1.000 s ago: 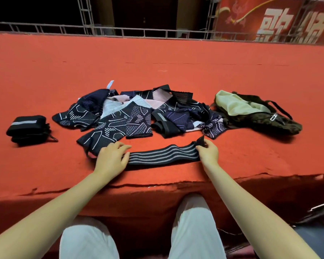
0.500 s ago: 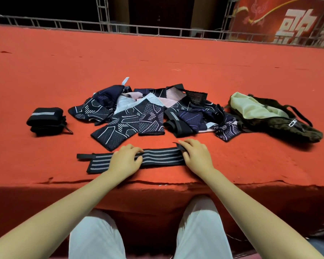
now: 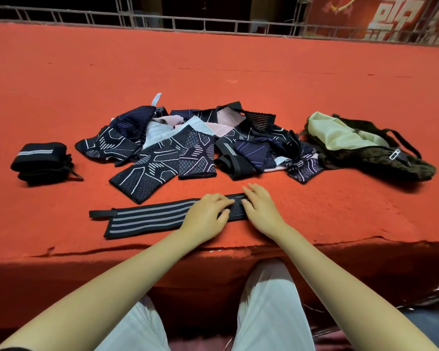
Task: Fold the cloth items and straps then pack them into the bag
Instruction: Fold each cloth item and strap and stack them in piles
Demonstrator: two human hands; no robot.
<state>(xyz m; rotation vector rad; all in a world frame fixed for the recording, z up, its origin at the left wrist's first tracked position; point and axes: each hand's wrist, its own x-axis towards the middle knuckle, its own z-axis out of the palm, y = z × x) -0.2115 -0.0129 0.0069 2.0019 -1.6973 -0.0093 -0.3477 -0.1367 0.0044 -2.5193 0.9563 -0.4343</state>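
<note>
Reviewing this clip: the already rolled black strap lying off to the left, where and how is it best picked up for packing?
Probably across the middle of the rolled black strap with one grey stripe, a grip from above spanning its near and far sides. It lies flat as a stacked bundle, so squeezing the layers together should keep it from unrolling.
</note>
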